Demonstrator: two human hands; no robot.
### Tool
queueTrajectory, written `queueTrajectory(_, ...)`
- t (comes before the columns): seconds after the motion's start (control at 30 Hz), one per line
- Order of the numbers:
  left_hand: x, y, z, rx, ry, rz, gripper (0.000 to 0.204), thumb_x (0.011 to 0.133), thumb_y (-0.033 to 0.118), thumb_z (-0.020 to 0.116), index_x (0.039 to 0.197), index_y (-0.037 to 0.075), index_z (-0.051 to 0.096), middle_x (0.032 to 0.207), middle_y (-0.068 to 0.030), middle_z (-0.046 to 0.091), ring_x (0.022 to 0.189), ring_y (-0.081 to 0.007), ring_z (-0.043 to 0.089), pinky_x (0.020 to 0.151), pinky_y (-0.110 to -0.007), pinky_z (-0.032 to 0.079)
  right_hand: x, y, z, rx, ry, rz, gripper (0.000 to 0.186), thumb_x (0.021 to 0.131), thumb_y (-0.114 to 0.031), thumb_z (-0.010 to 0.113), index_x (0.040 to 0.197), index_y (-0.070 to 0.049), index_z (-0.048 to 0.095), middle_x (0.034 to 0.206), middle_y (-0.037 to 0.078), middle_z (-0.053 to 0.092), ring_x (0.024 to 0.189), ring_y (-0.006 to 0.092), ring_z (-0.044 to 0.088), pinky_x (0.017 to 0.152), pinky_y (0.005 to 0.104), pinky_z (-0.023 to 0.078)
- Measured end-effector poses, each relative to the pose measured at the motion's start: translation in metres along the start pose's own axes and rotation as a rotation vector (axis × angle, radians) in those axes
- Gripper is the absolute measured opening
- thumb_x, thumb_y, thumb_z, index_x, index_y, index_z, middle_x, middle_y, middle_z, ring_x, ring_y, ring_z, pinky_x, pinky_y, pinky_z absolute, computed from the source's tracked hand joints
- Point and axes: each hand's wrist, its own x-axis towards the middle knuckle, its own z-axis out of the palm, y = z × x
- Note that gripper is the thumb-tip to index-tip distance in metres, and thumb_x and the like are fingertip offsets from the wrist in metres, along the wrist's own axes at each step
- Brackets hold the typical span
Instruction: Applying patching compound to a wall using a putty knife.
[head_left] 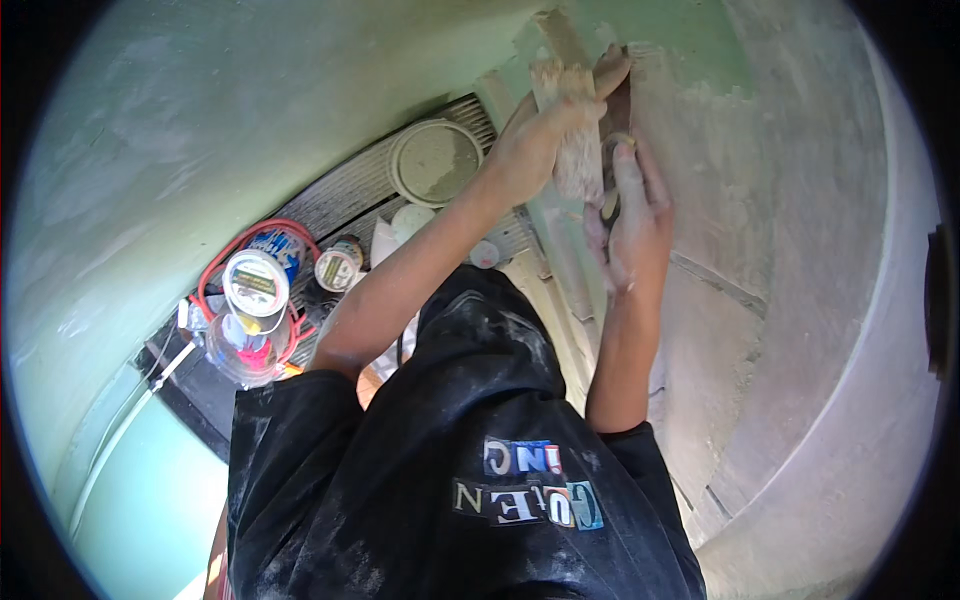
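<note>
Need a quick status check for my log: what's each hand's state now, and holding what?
Left hand: closed on a pale, rough board.
Right hand: closed on a dark tool; exact kind cannot be told.

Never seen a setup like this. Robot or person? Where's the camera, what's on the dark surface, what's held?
A person, no machine. The camera sits on their head, looking down past their dusty black T-shirt; the wide lens bends straight edges.

The left hand is closed on a narrow, pale-dusted board. The right hand, lower down, has its grip around a dark, curved piece; I can't tell what it is.

To the left, a dark ribbed surface carries a white-lidded tub, a small lidded jar and a clear container.
</note>
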Motion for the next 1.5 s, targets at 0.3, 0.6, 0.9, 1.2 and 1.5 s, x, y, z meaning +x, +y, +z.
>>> queueTrajectory(0.3, -0.008, -0.005, 0.011, -0.051, 0.037, -0.003, 0.052, 0.098, 0.024, 0.051, 0.143, -0.001, 0.055, 0.155, -0.0106, 0.048, 0.135, -0.015, 0.048, 0.112, -0.037, 0.039, -0.009, -0.008, -0.004, 0.024, -0.029, 0.079, 0.037, 0.104, -0.033, 0.06, 0.127, -0.005, 0.065, 0.068, -0.006, 0.05, 0.054, 0.0025, 0.042, 0.044, 0.0212, 0.031)
queueTrajectory(0.6, -0.001, 0.0, 0.001, 0.133, -0.02, 0.022, 0.065, 0.097, 0.033, 0.04, 0.149, -0.007, 0.044, 0.161, -0.0167, 0.038, 0.15, -0.0282, 0.034, 0.123, -0.045, 0.023, -0.009, -0.017, 0.007, 0.054, 0.055, 0.148, 0.038, 0.103, -0.033, 0.062, 0.13, -0.006, 0.064, 0.07, -0.002, 0.053, 0.047, 0.0033, 0.04, 0.04, 0.0217, 0.03)
queueTrajectory(0.9, 0.002, 0.018, 0.007, 0.043, 0.06, -0.017, 0.061, 0.099, 0.03, 0.04, 0.143, -0.012, 0.047, 0.158, -0.0216, 0.041, 0.15, -0.0289, 0.035, 0.125, -0.044, 0.021, 0.005, -0.022, 0.011, 0.064, -0.043, 0.164, 0.044, 0.102, -0.034, 0.062, 0.134, -0.005, 0.06, 0.071, 0.001, 0.055, 0.044, 0.0058, 0.04, 0.037, 0.0217, 0.028)
queueTrajectory(1.2, 0.019, 0.021, -0.009, 0.084, 0.046, 0.014, 0.058, 0.1, 0.028, 0.042, 0.145, -0.008, 0.05, 0.156, -0.0174, 0.045, 0.145, -0.0235, 0.04, 0.122, -0.035, 0.024, 0.01, -0.035, 0.023, 0.153, -0.139, 0.173, 0.046, 0.103, -0.034, 0.062, 0.138, -0.005, 0.061, 0.07, -0.004, 0.049, 0.052, 0.0046, 0.039, 0.043, 0.0216, 0.031)
queueTrajectory(1.5, 0.008, 0.012, -0.006, 0.037, 0.159, -0.162, 0.054, 0.098, 0.02, 0.05, 0.145, -0.006, 0.052, 0.151, -0.0165, 0.051, 0.145, -0.0213, 0.038, 0.121, -0.034, 0.023, 0.0, -0.018, 0.022, 0.11, -0.049, 0.15, 0.043, 0.103, -0.031, 0.06, 0.138, -0.007, 0.058, 0.066, 0.0, 0.055, 0.043, 0.0063, 0.041, 0.037, 0.0224, 0.026)
